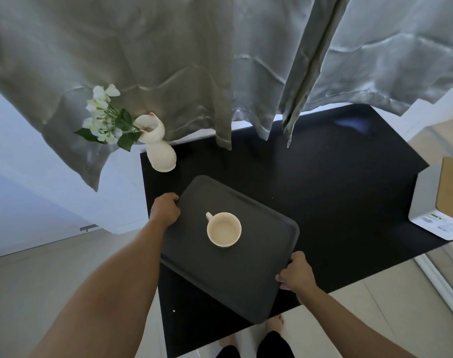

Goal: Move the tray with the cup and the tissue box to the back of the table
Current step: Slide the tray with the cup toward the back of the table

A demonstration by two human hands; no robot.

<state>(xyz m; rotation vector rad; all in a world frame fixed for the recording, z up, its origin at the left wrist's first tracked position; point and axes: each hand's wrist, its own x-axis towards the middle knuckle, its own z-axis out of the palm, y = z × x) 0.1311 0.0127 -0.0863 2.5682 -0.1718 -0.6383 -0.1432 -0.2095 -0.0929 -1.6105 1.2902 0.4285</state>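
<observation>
Dark tray [246, 280] sits at the near-left of the black table [336, 189], cream cup [224, 229] at its centre. Left hand [165, 208] and right hand [295, 275] each clamp opposite edges. Tissue box [442, 202] far right.

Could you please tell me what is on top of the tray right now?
Only the cup stands on the tray, apparently empty. The left hand and right hand grip opposite edges. Fingers beneath are hidden.
</observation>
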